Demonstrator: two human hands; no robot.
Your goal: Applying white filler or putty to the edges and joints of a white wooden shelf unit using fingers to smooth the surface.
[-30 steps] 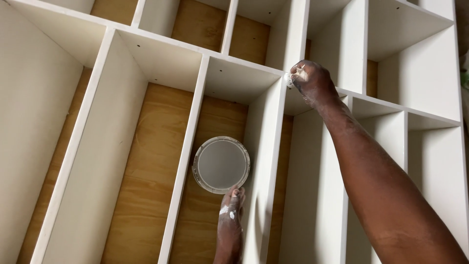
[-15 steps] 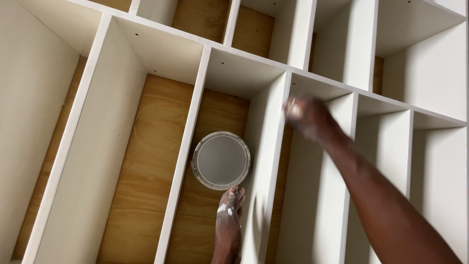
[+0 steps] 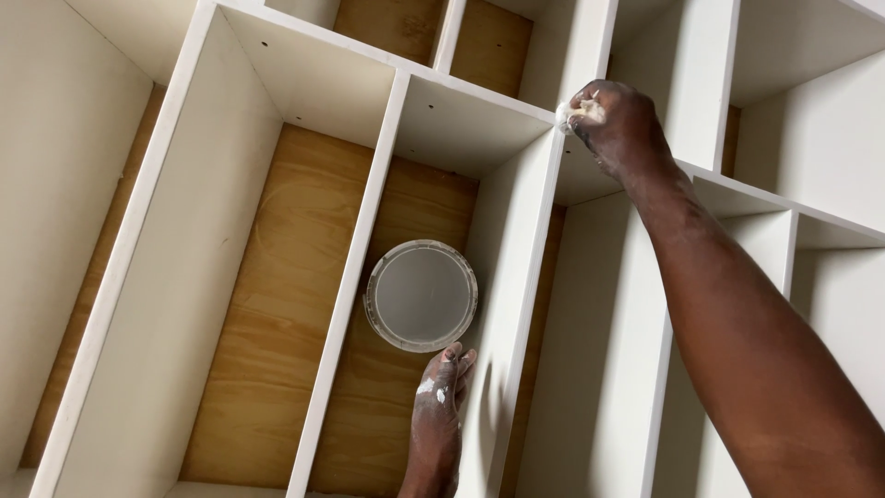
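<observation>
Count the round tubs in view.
1: a white round tub on the plywood back of a shelf compartment, below-left of the right hand gripping a white wad. Dividers may hide others.

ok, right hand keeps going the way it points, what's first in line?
Probably the white shelf frame: the right hand presses a small white pad at the divider joint, apparently touching already, though depth is unclear.

You're looking straight down into a big white shelving unit (image 3: pixel 516 277) lying on its back, with thin white dividers (image 3: pixel 346 277) splitting it into long and short compartments. The back panel (image 3: pixel 286 304) is bare plywood, warm yellow-brown with visible grain, and it shows through in most of the bays. Light is soft and even, with just a mild shadow along the inside walls (image 3: pixel 184 249) of the compartments.
</observation>
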